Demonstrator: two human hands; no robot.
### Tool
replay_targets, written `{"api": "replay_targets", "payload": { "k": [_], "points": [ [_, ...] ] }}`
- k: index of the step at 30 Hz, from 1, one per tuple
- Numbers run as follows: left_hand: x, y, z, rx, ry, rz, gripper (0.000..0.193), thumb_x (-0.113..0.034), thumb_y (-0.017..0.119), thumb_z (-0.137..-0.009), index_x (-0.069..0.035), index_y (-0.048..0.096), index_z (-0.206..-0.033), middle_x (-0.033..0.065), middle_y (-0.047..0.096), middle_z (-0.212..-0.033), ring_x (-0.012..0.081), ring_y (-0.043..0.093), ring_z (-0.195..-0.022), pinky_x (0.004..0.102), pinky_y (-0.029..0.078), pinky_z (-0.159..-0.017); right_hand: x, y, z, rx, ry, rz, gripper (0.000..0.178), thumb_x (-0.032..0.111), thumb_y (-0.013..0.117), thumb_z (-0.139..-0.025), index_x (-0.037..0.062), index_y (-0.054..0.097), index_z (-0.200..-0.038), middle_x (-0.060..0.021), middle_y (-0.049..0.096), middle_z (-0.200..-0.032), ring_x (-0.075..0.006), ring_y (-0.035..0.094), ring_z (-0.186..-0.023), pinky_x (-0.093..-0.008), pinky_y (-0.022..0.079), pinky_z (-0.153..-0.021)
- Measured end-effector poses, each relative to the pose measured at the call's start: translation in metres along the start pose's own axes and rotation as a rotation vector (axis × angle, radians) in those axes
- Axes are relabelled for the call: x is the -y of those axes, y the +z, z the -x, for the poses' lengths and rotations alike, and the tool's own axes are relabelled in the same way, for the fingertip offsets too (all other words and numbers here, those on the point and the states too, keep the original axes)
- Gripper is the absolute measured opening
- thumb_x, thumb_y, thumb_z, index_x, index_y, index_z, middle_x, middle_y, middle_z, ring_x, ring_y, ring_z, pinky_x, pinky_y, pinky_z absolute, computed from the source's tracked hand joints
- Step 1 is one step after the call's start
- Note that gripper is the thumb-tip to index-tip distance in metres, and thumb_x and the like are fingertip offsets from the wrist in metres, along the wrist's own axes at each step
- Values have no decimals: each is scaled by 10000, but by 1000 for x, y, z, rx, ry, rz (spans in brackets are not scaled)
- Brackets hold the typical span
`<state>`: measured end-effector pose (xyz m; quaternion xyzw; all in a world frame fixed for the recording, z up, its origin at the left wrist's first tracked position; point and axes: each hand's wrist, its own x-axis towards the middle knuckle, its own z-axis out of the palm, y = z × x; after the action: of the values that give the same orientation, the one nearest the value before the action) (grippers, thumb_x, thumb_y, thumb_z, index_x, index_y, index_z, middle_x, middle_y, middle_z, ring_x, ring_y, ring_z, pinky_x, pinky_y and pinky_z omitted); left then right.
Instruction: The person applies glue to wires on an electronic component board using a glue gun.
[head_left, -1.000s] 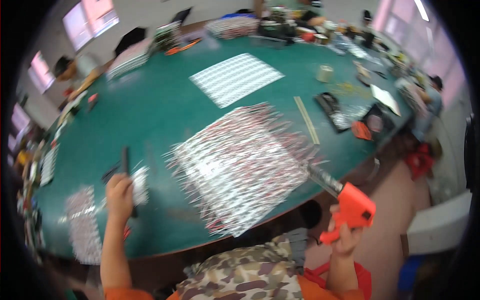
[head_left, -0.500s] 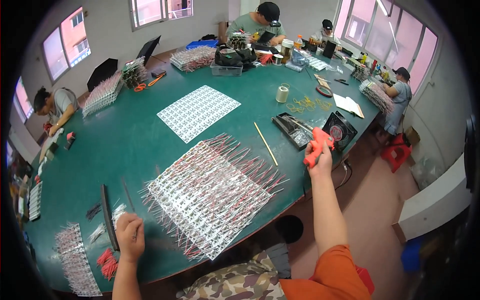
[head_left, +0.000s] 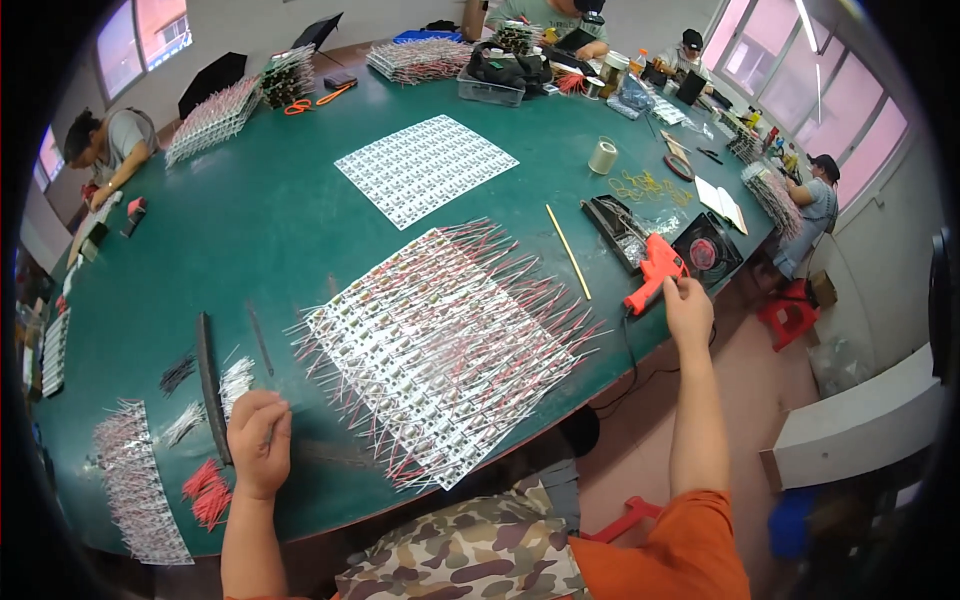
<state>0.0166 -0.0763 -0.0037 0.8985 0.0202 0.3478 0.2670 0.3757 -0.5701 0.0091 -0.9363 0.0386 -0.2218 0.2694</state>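
Observation:
My right hand (head_left: 690, 316) is beside a red gun-shaped tool (head_left: 657, 273), with its fingers partly spread and just off the grip. That tool has a thin metal barrel, lies over a black tray (head_left: 603, 214) and trails a dark cord. My left hand (head_left: 260, 445) is closed, thumb against the curled fingers, above the table's near left; what it pinches, if anything, is hidden. Between my hands lies a large panel of white circuit boards (head_left: 440, 350) bristling with red and white wires. White wires (head_left: 238, 378) and red wires (head_left: 207, 494) lie in bundles near my left hand.
A dark bar (head_left: 211, 385) and a narrow wired strip (head_left: 143, 490) lie at the left. Beyond the big panel are a bare white board sheet (head_left: 425, 170) and a wooden stick (head_left: 568, 252). A black fan (head_left: 708, 247) stands at the table's right edge. Several co-workers sit around the table.
My right hand has let go of the red gun-shaped tool, which now rests by the black tray and fan. My left hand stays closed near the white wires. The view has shifted.

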Motion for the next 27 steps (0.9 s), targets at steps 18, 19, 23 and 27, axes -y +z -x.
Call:
{"api": "replay_targets", "payload": {
  "k": [18,19,23,27],
  "points": [
    [-8,-2,-6,24,40,25,155,65,698,-838,0,668,-976,145,647,-904,283,646,-807,335,515,-701,115,46,-17,554,-550,510,213,104,626,-762,-35,699,-907,-262,703,-959,-434,679,-947,-484,545,-842],
    [-8,-3,-4,27,36,21,154,66,698,-838,0,672,-975,144,647,-905,282,645,-805,333,514,-701,115,37,-7,567,-555,505,213,104,626,-762,-35,699,-907,-262,703,-959,-434,679,-947,-484,545,-842],
    [-9,0,-4,62,13,56,151,60,704,-831,-4,680,-966,137,651,-908,279,643,-807,335,512,-705,93,2,31,448,-500,210,183,146,647,-832,-31,662,-880,-214,686,-907,-399,659,-821,-451,524,-754],
    [-13,3,-1,128,36,9,159,28,725,-808,-24,692,-955,123,662,-929,290,643,-846,365,517,-722,82,-31,85,361,-313,-337,163,138,622,-955,-23,624,-932,-141,630,-820,-271,613,-716,-358,495,-697]
  ]
}}
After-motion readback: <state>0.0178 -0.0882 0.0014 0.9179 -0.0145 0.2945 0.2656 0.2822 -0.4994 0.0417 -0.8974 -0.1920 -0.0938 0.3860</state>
